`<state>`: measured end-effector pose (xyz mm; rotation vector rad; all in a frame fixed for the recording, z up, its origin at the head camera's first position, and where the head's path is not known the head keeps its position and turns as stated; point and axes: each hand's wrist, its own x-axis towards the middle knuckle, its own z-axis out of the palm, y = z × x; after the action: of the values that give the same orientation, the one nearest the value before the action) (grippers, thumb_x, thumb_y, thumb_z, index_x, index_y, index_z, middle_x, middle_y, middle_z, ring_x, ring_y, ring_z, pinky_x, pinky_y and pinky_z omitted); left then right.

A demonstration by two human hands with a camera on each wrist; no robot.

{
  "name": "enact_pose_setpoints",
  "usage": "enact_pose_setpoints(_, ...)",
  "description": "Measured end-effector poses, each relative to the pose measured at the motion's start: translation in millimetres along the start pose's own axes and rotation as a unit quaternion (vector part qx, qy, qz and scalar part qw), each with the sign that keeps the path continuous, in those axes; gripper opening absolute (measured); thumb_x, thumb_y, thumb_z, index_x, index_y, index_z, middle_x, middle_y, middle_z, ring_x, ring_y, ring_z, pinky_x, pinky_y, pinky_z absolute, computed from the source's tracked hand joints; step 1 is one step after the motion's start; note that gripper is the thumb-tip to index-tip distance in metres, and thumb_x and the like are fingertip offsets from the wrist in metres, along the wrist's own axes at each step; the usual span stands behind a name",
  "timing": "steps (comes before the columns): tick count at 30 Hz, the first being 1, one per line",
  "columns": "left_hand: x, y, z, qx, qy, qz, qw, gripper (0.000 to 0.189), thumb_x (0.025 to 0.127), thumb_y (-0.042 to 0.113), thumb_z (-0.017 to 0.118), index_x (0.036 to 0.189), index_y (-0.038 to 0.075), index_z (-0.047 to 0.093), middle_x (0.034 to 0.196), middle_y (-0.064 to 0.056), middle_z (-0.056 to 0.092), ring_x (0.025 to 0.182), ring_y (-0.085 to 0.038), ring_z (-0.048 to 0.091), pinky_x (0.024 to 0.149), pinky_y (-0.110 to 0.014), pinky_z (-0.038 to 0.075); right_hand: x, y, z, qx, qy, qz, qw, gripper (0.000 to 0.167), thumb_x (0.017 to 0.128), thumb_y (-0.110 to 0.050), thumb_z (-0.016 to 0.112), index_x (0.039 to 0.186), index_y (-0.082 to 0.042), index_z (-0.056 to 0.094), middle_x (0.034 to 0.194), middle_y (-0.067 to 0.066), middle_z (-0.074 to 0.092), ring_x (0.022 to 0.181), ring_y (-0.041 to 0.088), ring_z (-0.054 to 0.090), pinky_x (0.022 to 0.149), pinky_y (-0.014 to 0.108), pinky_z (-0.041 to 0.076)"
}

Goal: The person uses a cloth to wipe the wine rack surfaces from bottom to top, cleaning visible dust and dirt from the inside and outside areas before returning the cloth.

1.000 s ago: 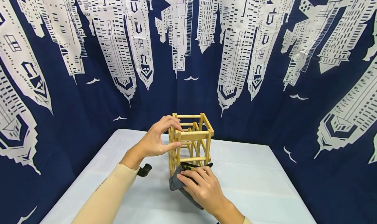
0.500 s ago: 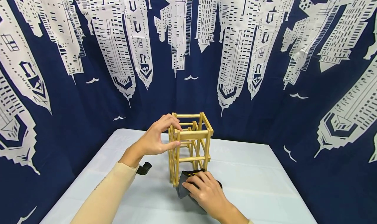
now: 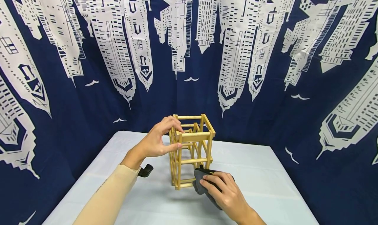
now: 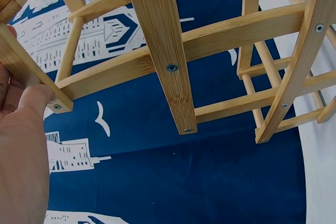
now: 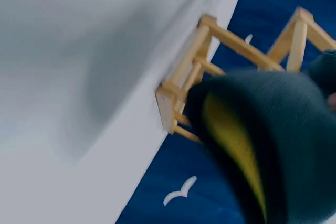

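A light wooden rack [image 3: 193, 160] of slats and round bars stands in the middle of the head view. My left hand [image 3: 155, 138] holds its upper near-left corner, thumb in front and fingers over the top; the left wrist view shows the thumb against the end of a slat [image 4: 170, 69]. In my right hand [image 3: 225, 192] is a folded grey cloth [image 3: 201, 180] with black edging, gripped at the rack's lower right. A yellow inner face [image 5: 231, 135] of the cloth shows in the right wrist view. The cloth hides the rack's lower right corner.
A white-covered table [image 3: 251, 166] lies under the rack. Behind and beside it hangs a navy curtain [image 3: 203, 97] printed with white buildings and birds. A black strap piece [image 3: 145, 170] sticks out at my left wrist.
My right hand has moved right with the cloth, across the rack's lower front, uncovering the bottom bar and lower left corner. The left hand keeps its hold, almost unmoved.
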<state>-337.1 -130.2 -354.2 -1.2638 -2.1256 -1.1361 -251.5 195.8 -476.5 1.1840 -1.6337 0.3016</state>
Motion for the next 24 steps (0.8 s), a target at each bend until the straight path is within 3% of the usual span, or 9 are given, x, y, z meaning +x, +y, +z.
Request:
enact_pose_setpoints(5, -0.6, 0.4, -1.1, -0.005, 0.004, 0.009, 0.9999, 0.038, 0.092, 0.014, 0.098, 0.124, 0.017, 0.077, 0.134, -0.009, 0.071, 0.130, -0.023, 0.061, 0.112, -0.034, 0.060, 28.0, 21, -4, -0.014, 0.099, -0.029, 0.9946, 0.026, 0.120, -0.012, 0.066, 0.116, 0.000, 0.088, 0.111, 0.021, 0.086, 0.094, 0.039, 0.074, 0.080, 0.043, 0.057)
enact_pose_setpoints(9, 0.1, -0.8, -0.8, -0.010, 0.000, 0.006, 0.9999, 0.039, 0.092, 0.012, 0.099, 0.125, 0.019, 0.078, 0.134, -0.005, 0.070, 0.131, -0.022, 0.061, 0.113, -0.033, 0.059, 40.2, 34, -2, -0.033, 0.137, -0.005, 0.9900, 0.026, 0.119, -0.015, 0.069, 0.114, 0.002, 0.089, 0.111, 0.023, 0.086, 0.096, 0.043, 0.074, 0.083, 0.047, 0.058)
enact_pose_setpoints(14, 3.8, 0.7, -0.1, -0.022, -0.012, -0.003, 0.9997, 0.039, 0.093, 0.011, 0.099, 0.126, 0.018, 0.080, 0.136, -0.005, 0.071, 0.133, -0.021, 0.062, 0.113, -0.032, 0.060, 40.7, 32, -1, -0.028, 0.096, 0.032, 0.9944, 0.029, 0.120, -0.021, 0.067, 0.122, -0.002, 0.089, 0.118, 0.017, 0.087, 0.101, 0.038, 0.075, 0.086, 0.044, 0.056)
enact_pose_setpoints(18, 6.7, 4.3, -2.4, -0.019, -0.010, -0.010, 0.9997, 0.034, 0.094, 0.009, 0.098, 0.124, 0.016, 0.082, 0.137, -0.008, 0.073, 0.141, -0.028, 0.064, 0.116, -0.041, 0.063, 43.2, 23, 5, -0.012, 0.055, 0.062, 0.9965, 0.027, 0.119, -0.025, 0.070, 0.129, -0.007, 0.088, 0.122, 0.010, 0.089, 0.105, 0.033, 0.078, 0.090, 0.043, 0.058)
enact_pose_setpoints(22, 5.2, 5.0, -4.4, -0.011, -0.008, -0.019, 0.9997, 0.033, 0.093, 0.007, 0.098, 0.122, 0.015, 0.083, 0.137, -0.010, 0.074, 0.156, -0.039, 0.060, 0.123, -0.055, 0.061, 53.4, 14, 19, -0.002, 0.026, 0.052, 0.9983, 0.028, 0.106, -0.021, 0.081, 0.132, -0.010, 0.087, 0.123, 0.006, 0.090, 0.107, 0.028, 0.080, 0.091, 0.041, 0.061)
enact_pose_setpoints(24, 3.5, 4.5, -4.3, -0.009, -0.011, -0.026, 0.9996, 0.033, 0.093, 0.008, 0.099, 0.121, 0.016, 0.084, 0.137, -0.009, 0.074, 0.157, -0.040, 0.059, 0.123, -0.055, 0.061, 59.7, 10, 27, 0.003, 0.025, 0.035, 0.9991, 0.031, 0.104, -0.019, 0.082, 0.133, -0.010, 0.087, 0.123, 0.006, 0.090, 0.108, 0.027, 0.080, 0.092, 0.040, 0.062)
